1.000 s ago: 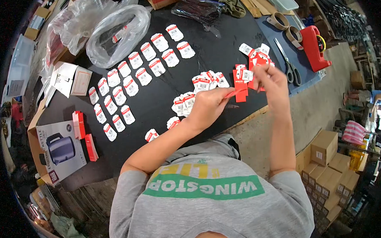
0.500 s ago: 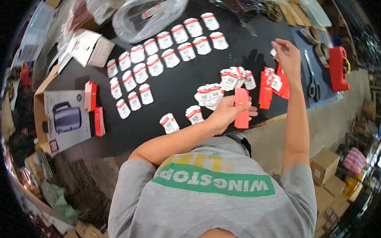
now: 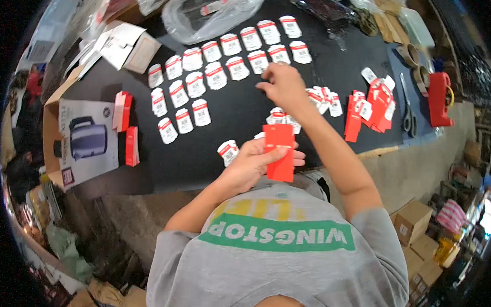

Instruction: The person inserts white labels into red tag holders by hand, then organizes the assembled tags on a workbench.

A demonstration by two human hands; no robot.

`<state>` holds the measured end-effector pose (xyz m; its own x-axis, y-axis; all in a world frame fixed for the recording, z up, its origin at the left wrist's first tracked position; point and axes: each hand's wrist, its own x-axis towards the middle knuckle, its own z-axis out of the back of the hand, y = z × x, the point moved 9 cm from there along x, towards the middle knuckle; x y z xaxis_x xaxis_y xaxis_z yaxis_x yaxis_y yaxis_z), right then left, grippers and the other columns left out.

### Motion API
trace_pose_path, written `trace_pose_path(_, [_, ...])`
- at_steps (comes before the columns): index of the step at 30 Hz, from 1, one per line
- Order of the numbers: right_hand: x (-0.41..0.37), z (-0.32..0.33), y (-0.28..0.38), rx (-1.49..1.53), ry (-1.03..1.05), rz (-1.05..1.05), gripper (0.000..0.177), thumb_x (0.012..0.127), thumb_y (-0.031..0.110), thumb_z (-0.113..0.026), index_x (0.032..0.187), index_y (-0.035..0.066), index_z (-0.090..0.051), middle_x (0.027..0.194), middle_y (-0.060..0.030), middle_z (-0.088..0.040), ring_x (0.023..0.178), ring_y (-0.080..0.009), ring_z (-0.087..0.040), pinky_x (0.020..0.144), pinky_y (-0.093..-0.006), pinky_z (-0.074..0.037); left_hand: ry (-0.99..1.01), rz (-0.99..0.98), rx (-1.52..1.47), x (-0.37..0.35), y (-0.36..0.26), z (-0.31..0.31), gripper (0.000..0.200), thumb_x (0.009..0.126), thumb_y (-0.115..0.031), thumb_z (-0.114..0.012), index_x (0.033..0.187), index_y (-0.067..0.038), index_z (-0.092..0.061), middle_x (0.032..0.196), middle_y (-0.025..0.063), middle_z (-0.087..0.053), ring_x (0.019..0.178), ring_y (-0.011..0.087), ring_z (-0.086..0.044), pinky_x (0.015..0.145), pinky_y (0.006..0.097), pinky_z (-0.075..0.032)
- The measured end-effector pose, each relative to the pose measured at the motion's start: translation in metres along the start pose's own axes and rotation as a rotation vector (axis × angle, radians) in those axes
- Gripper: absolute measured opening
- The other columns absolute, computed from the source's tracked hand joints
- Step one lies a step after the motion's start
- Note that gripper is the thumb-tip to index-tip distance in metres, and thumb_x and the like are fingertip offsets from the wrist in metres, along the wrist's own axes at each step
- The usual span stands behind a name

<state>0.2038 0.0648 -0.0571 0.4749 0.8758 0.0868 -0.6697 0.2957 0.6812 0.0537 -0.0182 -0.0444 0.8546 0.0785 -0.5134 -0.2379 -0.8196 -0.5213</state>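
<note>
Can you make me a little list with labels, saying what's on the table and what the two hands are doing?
Left hand: holds a flat red paper card.
Right hand: reaches over rows of small white paper tags with red stripes; whether it holds one is unclear.
Table: black tabletop.
Right side: grey metal scissors, red plastic tape dispenser.
Left side: cardboard box with a kettle picture.

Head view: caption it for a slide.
Left hand holds a red card; right hand reaches over white tags on a black table.
</note>
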Motion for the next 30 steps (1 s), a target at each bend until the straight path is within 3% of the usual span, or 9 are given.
trace_pose_path(2, [0.001,-0.001,0.006,-0.138,-0.08,0.001,0.028,0.071,0.02,-0.074,0.083,-0.001,-0.06,0.088,-0.0198,-0.061,0.08,-0.0369,-0.064,0.069,-0.0447,-0.051,-0.077,-0.023,-0.021,-0.007,-0.005,0.01,0.032,0.093,-0.014,-0.054,0.119,0.004,-0.05,0.112,0.0216,-0.06,0.105,0.0304,-0.061,0.091,0.0418,-0.05])
trace_pose_path(3, [0.002,-0.007,-0.005,-0.142,-0.089,-0.09,0.021,0.07,0.019,-0.074,0.077,0.003,-0.063,0.085,-0.0167,-0.063,0.08,-0.0355,-0.063,0.071,-0.0438,-0.049,-0.088,-0.048,-0.017,-0.011,-0.011,0.01,0.031,0.093,-0.014,-0.054,0.119,0.004,-0.05,0.112,0.0217,-0.06,0.104,0.0304,-0.061,0.091,0.0422,-0.05])
trace_pose_path(6, [-0.001,-0.009,0.001,-0.076,-0.086,-0.082,0.011,0.073,0.01,-0.068,0.074,0.001,-0.063,0.085,-0.02,-0.061,0.079,-0.0371,-0.063,0.071,-0.0453,-0.049,-0.134,-0.144,0.049,-0.014,-0.019,0.026,0.033,0.095,-0.017,-0.052,0.117,0.006,-0.05,0.11,0.0229,-0.061,0.103,0.0291,-0.062,0.086,0.0402,-0.053])
trace_pose_path(16, [-0.009,0.005,0.01,0.113,-0.121,-0.069,0.009,0.079,0.005,-0.062,0.079,-0.002,-0.056,0.084,-0.0193,-0.058,0.075,-0.0351,-0.061,0.066,-0.0428,-0.048,-0.232,-0.243,0.064,-0.014,-0.047,0.032,0.029,0.093,-0.014,-0.055,0.114,0.006,-0.053,0.107,0.0222,-0.063,0.098,0.0278,-0.065,0.086,0.0386,-0.052])
trace_pose_path(18, [-0.011,0.027,0.021,0.418,-0.149,-0.007,0.01,0.081,0.005,-0.062,0.082,-0.003,-0.055,0.078,-0.0147,-0.059,0.067,-0.0245,-0.06,0.061,-0.0353,-0.047,-0.285,-0.299,0.086,-0.016,-0.054,0.04,0.029,0.092,-0.013,-0.056,0.114,0.006,-0.053,0.108,0.022,-0.063,0.099,0.0283,-0.064,0.086,0.0386,-0.052])
trace_pose_path(19, [-0.012,0.039,0.026,0.418,-0.154,-0.005,0.01,0.081,0.005,-0.062,0.082,-0.003,-0.055,0.078,-0.0147,-0.059,0.067,-0.0245,-0.06,0.061,-0.0353,-0.047,-0.309,-0.328,0.114,-0.016,-0.059,0.044,0.029,0.092,-0.013,-0.057,0.114,0.006,-0.053,0.108,0.0218,-0.063,0.099,0.0288,-0.064,0.086,0.0386,-0.052])
trace_pose_path(21, [-0.014,0.049,0.033,0.753,-0.049,-0.081,0.009,0.084,0.003,-0.06,0.083,-0.002,-0.054,0.074,-0.0092,-0.059,0.061,-0.0131,-0.056,0.055,-0.027,-0.044,-0.33,-0.374,0.116,-0.016,-0.067,0.047,0.029,0.092,-0.013,-0.057,0.114,0.006,-0.053,0.108,0.0218,-0.063,0.099,0.029,-0.064,0.086,0.0385,-0.053])
trace_pose_path(24, [-0.021,0.058,0.044,0.973,0.041,-0.124,0.006,0.086,0.001,-0.058,0.085,-0.002,-0.053,0.075,-0.0062,-0.06,0.058,-0.0077,-0.054,0.053,-0.0236,-0.043,-0.375,-0.437,0.122,-0.015,-0.077,0.051,0.028,0.092,-0.013,-0.057,0.113,0.005,-0.053,0.108,0.0214,-0.063,0.099,0.0289,-0.064,0.084,0.0375,-0.053])
trace_pose_path(30, [-0.031,0.064,0.062,1.224,0.102,-0.105,0.005,0.087,-0.005,-0.054,0.091,-0.004,-0.057,0.078,-0.0067,-0.061,0.064,-0.0117,-0.064,0.055,-0.0229,-0.05,-0.476,-0.528,0.162,-0.02,-0.09,0.057,0.025,0.092,-0.014,-0.057,0.112,0.001,-0.054,0.106,0.0156,-0.064,0.099,0.0248,-0.064,0.079,0.0339,-0.055])
